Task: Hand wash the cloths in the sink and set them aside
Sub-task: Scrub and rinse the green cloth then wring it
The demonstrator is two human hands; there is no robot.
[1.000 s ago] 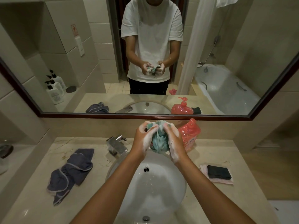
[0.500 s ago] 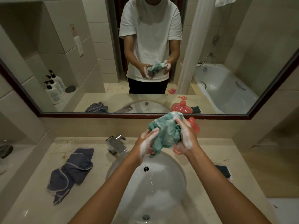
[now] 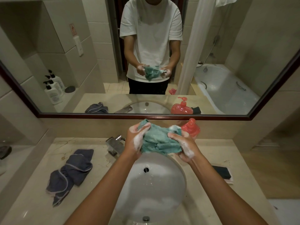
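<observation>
In front of me is a beige stone counter (image 3: 211,148) with a white round sink (image 3: 152,189) set into it. On my left side a dark blue cloth (image 3: 71,172) lies crumpled on the counter. A metal faucet (image 3: 115,143) stands behind the sink. A red soap bottle (image 3: 191,129) stands at the back right, and a black sponge (image 3: 223,172) lies on a pink cloth (image 3: 229,181).

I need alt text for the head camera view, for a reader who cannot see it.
Two soapy hands, left hand and right hand, stretch a teal cloth above a white sink. A dark blue cloth lies on the counter left of the faucet.
</observation>
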